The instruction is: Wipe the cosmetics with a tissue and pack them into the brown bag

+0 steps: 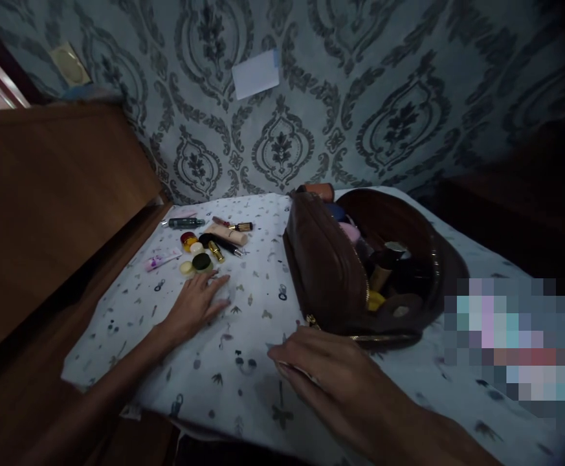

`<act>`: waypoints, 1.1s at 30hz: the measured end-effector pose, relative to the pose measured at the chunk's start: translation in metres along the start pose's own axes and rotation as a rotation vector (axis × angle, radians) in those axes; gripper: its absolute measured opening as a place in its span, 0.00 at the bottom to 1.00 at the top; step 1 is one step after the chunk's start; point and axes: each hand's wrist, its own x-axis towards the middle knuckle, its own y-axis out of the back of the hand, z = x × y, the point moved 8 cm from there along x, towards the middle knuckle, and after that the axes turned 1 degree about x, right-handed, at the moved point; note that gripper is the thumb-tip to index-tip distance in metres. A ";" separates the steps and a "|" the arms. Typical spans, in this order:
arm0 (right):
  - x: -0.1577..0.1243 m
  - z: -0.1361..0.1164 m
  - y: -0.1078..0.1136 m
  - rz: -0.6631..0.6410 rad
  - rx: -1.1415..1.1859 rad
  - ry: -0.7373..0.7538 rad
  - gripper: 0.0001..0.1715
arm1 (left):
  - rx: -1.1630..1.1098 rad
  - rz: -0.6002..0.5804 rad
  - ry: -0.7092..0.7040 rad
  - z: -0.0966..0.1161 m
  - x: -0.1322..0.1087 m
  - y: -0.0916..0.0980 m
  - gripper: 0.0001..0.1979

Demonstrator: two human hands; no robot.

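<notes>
My left hand (196, 304) lies on the printed white cloth (243, 401) with its fingers spread, holding nothing. Just beyond its fingertips are a dark-lidded jar (202, 261) and a small cream-coloured pot (186, 268). My right hand (328, 369) is in front of the brown bag (328, 259), thumb and fingers pressed together. What they pinch, if anything, I cannot make out. The bag stands unzipped, filled with cosmetics, including a tan bottle (382, 277) and a yellow item (375, 300). A gold zip pull (312, 321) hangs close to my right knuckles.
Behind the jars lie a beige tube (227, 233), a dark green tube (186, 223), a red-and-amber jar (189, 242) and a gold lipstick (216, 251). A pink-and-white tube (162, 259) rests left. Wooden furniture (59, 207) borders the left side; a patterned wall (282, 142) stands behind.
</notes>
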 end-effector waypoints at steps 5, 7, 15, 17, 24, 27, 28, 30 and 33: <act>0.016 0.017 -0.030 -0.079 0.077 -0.117 0.14 | -0.066 0.118 -0.041 -0.009 0.030 0.025 0.17; 0.027 0.024 -0.041 -0.107 0.134 -0.179 0.14 | -0.057 0.120 -0.062 -0.015 0.052 0.028 0.15; 0.039 0.070 -0.074 0.030 0.520 -0.478 0.10 | 0.198 -0.054 -0.198 -0.017 0.125 -0.009 0.18; 0.032 0.080 -0.078 0.074 0.592 -0.524 0.11 | 0.219 -0.071 -0.207 -0.015 0.131 -0.016 0.15; 0.017 0.102 -0.072 0.181 0.650 -0.592 0.16 | 0.094 0.048 -0.196 -0.009 0.124 0.011 0.11; 0.017 0.101 -0.063 0.240 0.537 -0.541 0.23 | -0.316 0.227 -0.118 -0.007 0.109 0.048 0.12; 0.018 0.098 -0.059 0.269 0.485 -0.510 0.26 | -0.485 0.250 -0.079 -0.007 0.103 0.055 0.12; 0.018 0.094 -0.054 0.315 0.404 -0.463 0.32 | -0.793 0.200 0.012 -0.002 0.091 0.055 0.13; 0.019 0.095 -0.060 0.295 0.450 -0.458 0.35 | -1.137 0.065 0.169 0.007 0.071 0.035 0.16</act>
